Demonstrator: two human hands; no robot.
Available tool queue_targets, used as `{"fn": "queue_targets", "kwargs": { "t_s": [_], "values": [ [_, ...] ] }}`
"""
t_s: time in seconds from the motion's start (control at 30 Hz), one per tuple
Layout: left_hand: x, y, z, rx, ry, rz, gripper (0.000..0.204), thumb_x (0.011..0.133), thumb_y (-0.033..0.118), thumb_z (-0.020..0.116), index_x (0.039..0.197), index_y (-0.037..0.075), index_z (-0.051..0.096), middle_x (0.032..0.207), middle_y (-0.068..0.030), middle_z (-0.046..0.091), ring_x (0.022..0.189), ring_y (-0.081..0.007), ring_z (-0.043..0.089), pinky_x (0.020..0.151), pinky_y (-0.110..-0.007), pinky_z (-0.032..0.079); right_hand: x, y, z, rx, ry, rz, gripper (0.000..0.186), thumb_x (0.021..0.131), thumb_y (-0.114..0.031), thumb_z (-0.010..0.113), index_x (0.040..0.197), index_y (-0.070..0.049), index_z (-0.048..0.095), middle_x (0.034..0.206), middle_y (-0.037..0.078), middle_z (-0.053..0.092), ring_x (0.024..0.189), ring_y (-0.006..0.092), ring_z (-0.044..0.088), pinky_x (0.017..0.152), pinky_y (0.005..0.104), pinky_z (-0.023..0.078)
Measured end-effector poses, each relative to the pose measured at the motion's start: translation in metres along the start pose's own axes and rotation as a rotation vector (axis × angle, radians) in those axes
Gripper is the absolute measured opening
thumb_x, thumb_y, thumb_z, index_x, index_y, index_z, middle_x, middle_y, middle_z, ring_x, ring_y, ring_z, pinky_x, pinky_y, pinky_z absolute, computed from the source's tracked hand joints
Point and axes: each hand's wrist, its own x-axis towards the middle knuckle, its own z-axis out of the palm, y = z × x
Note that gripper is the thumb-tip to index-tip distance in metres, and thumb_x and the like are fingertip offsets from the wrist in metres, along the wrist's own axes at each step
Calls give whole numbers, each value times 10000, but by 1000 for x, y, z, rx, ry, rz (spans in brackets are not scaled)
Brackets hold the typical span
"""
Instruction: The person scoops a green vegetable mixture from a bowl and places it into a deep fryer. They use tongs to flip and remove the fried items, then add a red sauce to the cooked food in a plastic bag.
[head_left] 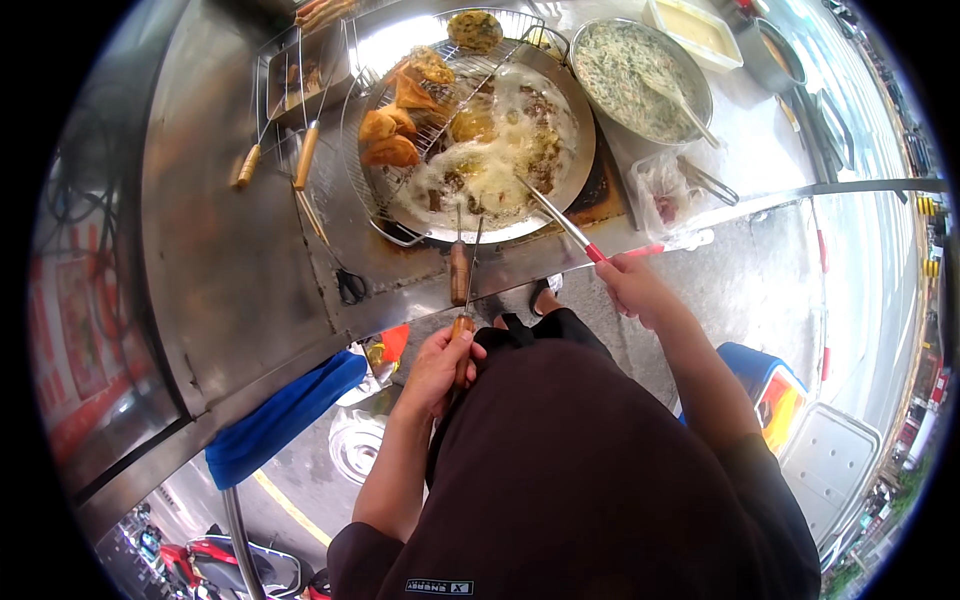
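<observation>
My left hand [440, 362] grips the wooden handle of a wire skimmer [466, 300] whose thin rod reaches up to the near rim of the frying pan [570, 175]. My right hand [632, 285] holds long metal tongs with red grips [565, 225]; their tips dip into the bubbling oil among frying pieces [490, 160]. Golden fried fritters [390, 135] drain on a wire rack [350, 150] over the pan's left side. A second wooden-handled tool [459, 270] rests at the pan's near rim.
A round bowl of greenish batter with a ladle [640, 65] stands right of the pan, a white tray [695, 30] beyond it. Wooden-handled utensils [305, 155] and scissors [345, 280] lie on the steel counter [220, 250]. A blue cloth [285, 415] and coloured boxes [775, 390] lie below.
</observation>
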Motion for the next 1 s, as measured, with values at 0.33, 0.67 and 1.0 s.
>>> {"fn": "queue_targets", "kwargs": {
  "t_s": [0.33,0.67,1.0],
  "values": [
    [-7,30,17,-165,-33,-115,254,935,252,468,1070,38,485,784,-72,576,539,-120,501,471,-254,418,15,23,-24,-258,374,-275,379,867,-341,544,928,33,572,732,117,580,603,193,571,494,319,432],
    [45,16,67,460,-112,68,274,926,289,490,1027,42,552,797,-63,595,679,-147,563,567,-284,452,-17,-12,63,459,-101,-28,313,938,-337,466,1064,-56,414,775,72,559,545,156,566,444,261,440],
    [63,15,7,250,474,213,297,908,285,531,1080,43,532,728,-20,544,681,-142,531,642,-299,462,-31,-5,44,597,-101,-114,365,866,-196,593,1094,16,403,875,115,574,684,160,576,571,294,492]
  ]
}}
